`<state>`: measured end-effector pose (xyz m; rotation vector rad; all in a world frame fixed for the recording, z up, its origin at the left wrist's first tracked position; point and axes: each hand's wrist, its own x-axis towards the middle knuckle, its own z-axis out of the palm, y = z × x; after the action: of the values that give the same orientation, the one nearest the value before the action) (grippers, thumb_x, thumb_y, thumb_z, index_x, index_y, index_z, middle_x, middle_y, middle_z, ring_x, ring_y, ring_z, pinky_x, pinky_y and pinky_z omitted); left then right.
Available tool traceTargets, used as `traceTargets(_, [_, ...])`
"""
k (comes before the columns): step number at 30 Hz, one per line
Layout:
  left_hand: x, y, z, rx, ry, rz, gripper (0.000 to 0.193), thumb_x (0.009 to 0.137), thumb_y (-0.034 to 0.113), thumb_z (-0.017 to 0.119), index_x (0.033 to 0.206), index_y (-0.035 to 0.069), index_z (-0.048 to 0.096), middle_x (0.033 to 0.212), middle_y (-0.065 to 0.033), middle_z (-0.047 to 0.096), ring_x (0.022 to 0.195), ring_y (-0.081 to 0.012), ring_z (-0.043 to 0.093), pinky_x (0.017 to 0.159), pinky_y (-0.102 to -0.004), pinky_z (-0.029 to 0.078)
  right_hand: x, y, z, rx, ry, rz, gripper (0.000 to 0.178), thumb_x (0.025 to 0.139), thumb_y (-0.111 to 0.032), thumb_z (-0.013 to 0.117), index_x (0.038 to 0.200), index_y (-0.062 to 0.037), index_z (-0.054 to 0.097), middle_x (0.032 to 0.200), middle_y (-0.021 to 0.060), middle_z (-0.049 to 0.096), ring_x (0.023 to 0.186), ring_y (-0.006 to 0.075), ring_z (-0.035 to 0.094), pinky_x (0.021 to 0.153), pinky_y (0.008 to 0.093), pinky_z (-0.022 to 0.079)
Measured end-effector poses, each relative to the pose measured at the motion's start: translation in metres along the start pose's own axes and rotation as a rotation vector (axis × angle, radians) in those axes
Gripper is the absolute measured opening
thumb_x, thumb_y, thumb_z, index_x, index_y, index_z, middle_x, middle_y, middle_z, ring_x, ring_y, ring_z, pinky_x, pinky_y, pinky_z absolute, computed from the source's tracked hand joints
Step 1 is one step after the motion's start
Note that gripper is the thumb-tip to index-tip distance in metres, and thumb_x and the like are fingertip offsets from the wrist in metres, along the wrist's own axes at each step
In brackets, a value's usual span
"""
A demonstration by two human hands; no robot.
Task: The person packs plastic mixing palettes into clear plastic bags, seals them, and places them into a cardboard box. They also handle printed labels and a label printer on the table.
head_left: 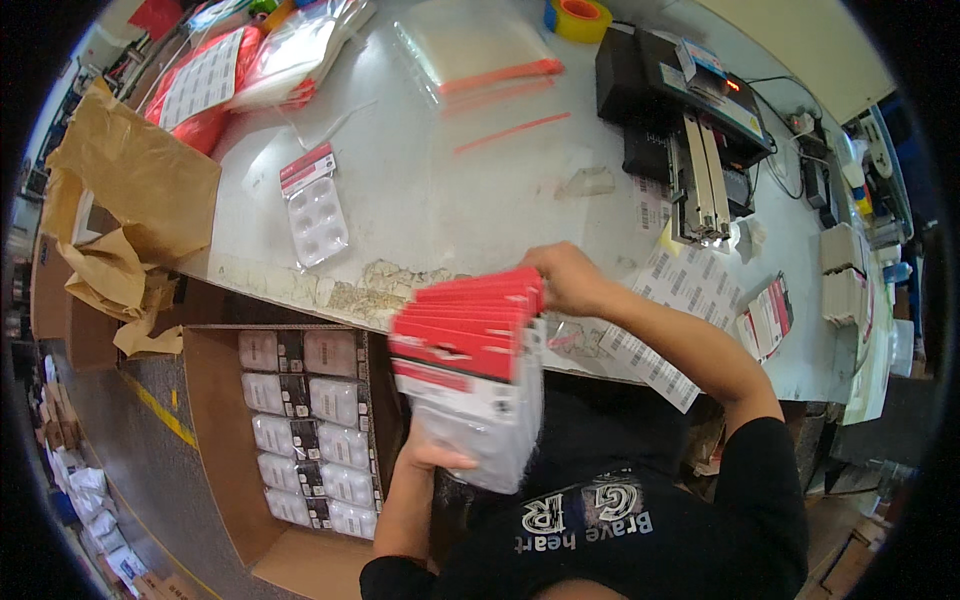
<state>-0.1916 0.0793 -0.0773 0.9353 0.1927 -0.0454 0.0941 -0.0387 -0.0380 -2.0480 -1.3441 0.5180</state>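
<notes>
Against my body, over the table's front edge, I hold a thick stack of clear packs point(465, 340) with red and white header cards. White plastic shows through their lower parts. My left hand point(438, 449) is closed around the lower end of the stack, its fingers partly hidden behind it. At the upper right corner of the cards, the fingers of my right hand point(562, 280) are closed on the stack's edge. A single pack point(316, 215) lies on the table to the left, with a white tray of several round wells and a red header card.
An open cardboard box point(225, 450) with rows of packs stands below the table at left. Brown paper point(135, 165) hangs over the table's left edge. Clear bags point(475, 45), yellow tape point(578, 18), a black machine point(690, 100), label sheets point(680, 300) and red-topped cards point(768, 315) lie on the table.
</notes>
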Motion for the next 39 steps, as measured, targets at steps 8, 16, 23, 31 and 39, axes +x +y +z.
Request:
traceTargets(8, [-0.002,0.004,0.042,0.209,0.126,-0.009,0.136,0.043,0.020,0.093,0.148,0.002,0.010,0.138,-0.0135,0.040,0.128,-0.0245,0.039,0.108,-0.0388,0.028,-0.020,-0.012,-0.039,0.268,-0.360,0.224,0.019,0.079,-0.018,0.070,0.090,-0.0035,0.072,0.075,0.0115,0.070,0.066,0.0161,0.066,0.062,0.0282,0.050])
traceTargets(16, [-0.003,0.015,0.062,0.387,0.100,-0.045,0.134,0.050,0.026,0.091,0.148,0.002,0.003,0.146,-0.0201,0.026,0.130,-0.0298,0.037,0.110,-0.0400,0.026,-0.036,-0.032,-0.032,0.630,-0.287,0.351,0.014,0.085,-0.012,0.067,0.091,0.0003,0.069,0.077,0.0028,0.068,0.070,0.0079,0.060,0.068,0.0251,0.050])
traceTargets(23, [0.000,0.015,0.064,0.344,0.174,-0.024,0.141,0.049,0.029,0.091,0.148,0.003,-0.007,0.151,-0.0213,0.015,0.135,-0.0324,0.030,0.112,-0.0403,0.022,-0.042,-0.028,-0.030,0.376,-0.283,0.321,0.015,0.085,-0.015,0.067,0.090,-0.0009,0.069,0.075,0.0043,0.067,0.067,0.0087,0.058,0.065,0.0249,0.048])
traceTargets(31, [0.006,0.009,0.057,0.347,0.179,-0.110,0.128,0.051,0.034,0.091,0.147,0.002,0.013,0.145,-0.0207,0.027,0.134,-0.0322,0.031,0.111,-0.0417,0.024,-0.037,-0.054,-0.033,0.407,-0.117,0.341,0.013,0.084,-0.011,0.066,0.088,0.0012,0.065,0.077,0.0095,0.065,0.070,0.0141,0.060,0.069,0.0273,0.049])
traceTargets(39, [0.007,-0.005,0.069,0.612,0.316,0.062,0.116,0.053,0.041,0.089,0.142,0.006,0.025,0.139,-0.0231,0.033,0.127,-0.0366,0.038,0.105,-0.0449,0.031,-0.050,-0.077,0.012,-0.243,0.011,0.289,0.009,0.088,-0.008,0.057,0.087,-0.0009,0.052,0.080,0.0164,0.055,0.073,0.0343,0.054,0.065,0.0392,0.044])
